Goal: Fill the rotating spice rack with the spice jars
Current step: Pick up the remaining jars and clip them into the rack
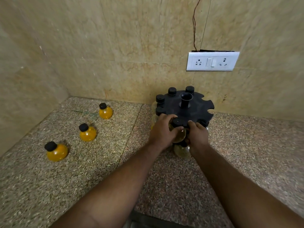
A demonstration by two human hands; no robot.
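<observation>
Speckled stone counter (82,170): left hand (162,129) and right hand (197,134) grip a black-capped round glass jar (180,136) at the black plastic rack (197,107), six o'clock; tilted, it may jam.

No text, brand, number or sign can be read anywhere in view. The spice jars (56,152) carry no legible labels, and the white switch plate (212,61) bears no readable marking either.
</observation>
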